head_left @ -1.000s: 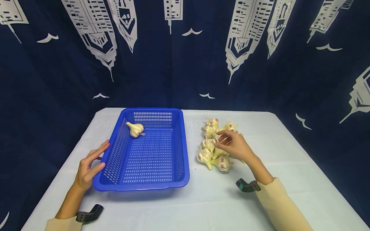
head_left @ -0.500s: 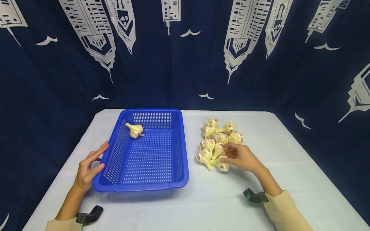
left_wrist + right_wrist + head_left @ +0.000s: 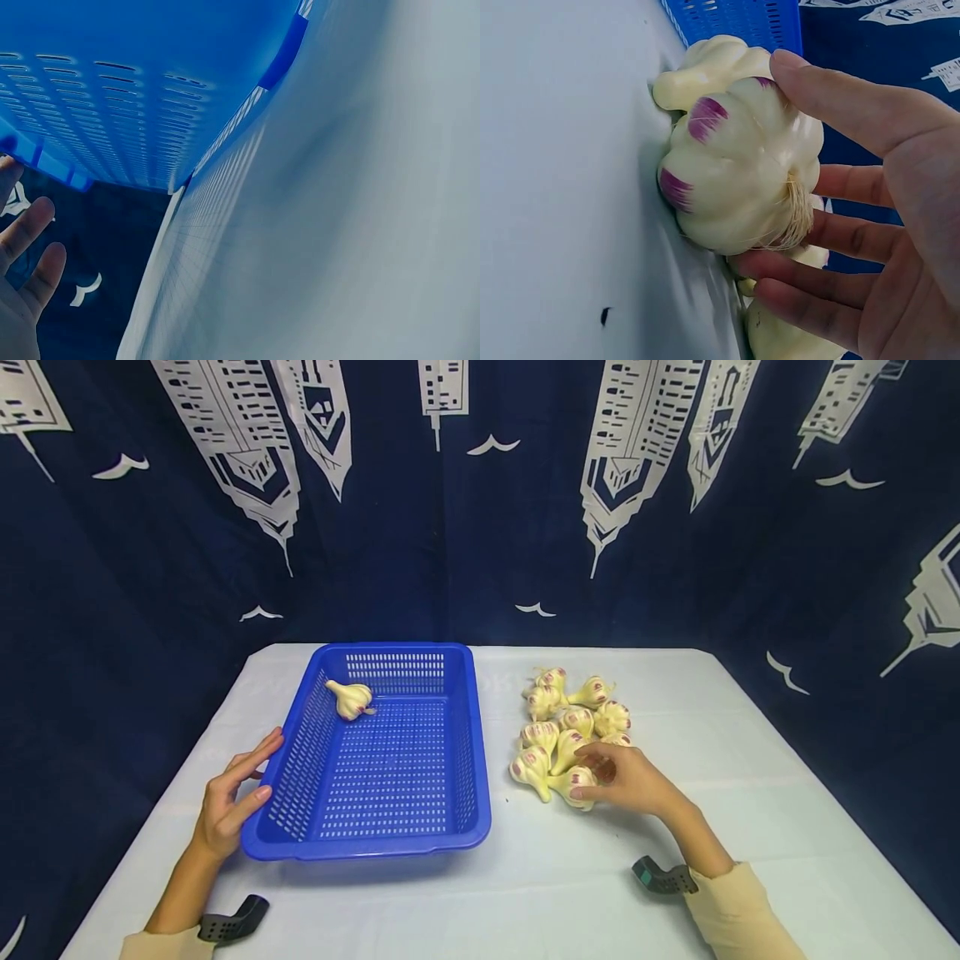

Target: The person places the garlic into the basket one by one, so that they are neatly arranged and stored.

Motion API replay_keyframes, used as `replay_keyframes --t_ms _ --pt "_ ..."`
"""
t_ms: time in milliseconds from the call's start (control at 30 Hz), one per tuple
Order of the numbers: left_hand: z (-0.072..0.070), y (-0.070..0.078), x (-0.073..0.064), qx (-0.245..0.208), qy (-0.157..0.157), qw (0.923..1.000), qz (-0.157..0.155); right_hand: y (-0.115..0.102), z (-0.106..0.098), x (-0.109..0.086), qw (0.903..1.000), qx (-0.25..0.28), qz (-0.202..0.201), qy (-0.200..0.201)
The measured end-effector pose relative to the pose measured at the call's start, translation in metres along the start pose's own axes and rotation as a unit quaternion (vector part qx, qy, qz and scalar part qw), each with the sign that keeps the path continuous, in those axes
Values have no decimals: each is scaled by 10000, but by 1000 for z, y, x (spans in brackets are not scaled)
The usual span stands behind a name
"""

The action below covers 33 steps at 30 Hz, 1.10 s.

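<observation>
A blue plastic basket (image 3: 367, 847) with slotted walls sits left of centre on the white table. One garlic bulb (image 3: 351, 701) lies inside, near its far left corner. My left hand (image 3: 223, 802) rests against the basket's left rim with fingers extended; in the left wrist view its fingertips show beside the slotted wall. To the right is a cluster of garlic bulbs (image 3: 576, 721). At its near end my right hand (image 3: 630, 782) has thumb and fingers curled round a purple-streaked bulb (image 3: 735, 165), which is still among the others. My palm hides some bulbs behind it.
A white cloth (image 3: 525, 893) covers the table. Behind it hangs a dark blue curtain (image 3: 450, 543) with white building prints. Black wrist devices (image 3: 663, 877) stick out below both hands. White tabletop separates the basket from the bulbs.
My right hand has come nearer and down from above the middle of the cluster to the nearest bulb, closing round it. The left hand and basket have stayed put.
</observation>
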<state>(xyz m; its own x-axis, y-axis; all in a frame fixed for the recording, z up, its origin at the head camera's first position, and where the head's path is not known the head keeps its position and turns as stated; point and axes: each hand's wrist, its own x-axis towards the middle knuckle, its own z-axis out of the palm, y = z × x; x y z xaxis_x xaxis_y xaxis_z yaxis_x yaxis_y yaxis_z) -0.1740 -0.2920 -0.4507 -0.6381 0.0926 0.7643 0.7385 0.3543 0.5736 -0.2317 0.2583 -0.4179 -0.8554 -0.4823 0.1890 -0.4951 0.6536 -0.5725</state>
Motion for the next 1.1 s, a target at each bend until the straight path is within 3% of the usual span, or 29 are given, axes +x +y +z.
replay_keyframes --t_ms 567,1100 --pt "0 2 1 86 13 10000 44 2 1 -4 9985 292 85 -459" --pt "0 2 1 159 13 9999 -13 -1 -17 -11 9972 633 299 -249"
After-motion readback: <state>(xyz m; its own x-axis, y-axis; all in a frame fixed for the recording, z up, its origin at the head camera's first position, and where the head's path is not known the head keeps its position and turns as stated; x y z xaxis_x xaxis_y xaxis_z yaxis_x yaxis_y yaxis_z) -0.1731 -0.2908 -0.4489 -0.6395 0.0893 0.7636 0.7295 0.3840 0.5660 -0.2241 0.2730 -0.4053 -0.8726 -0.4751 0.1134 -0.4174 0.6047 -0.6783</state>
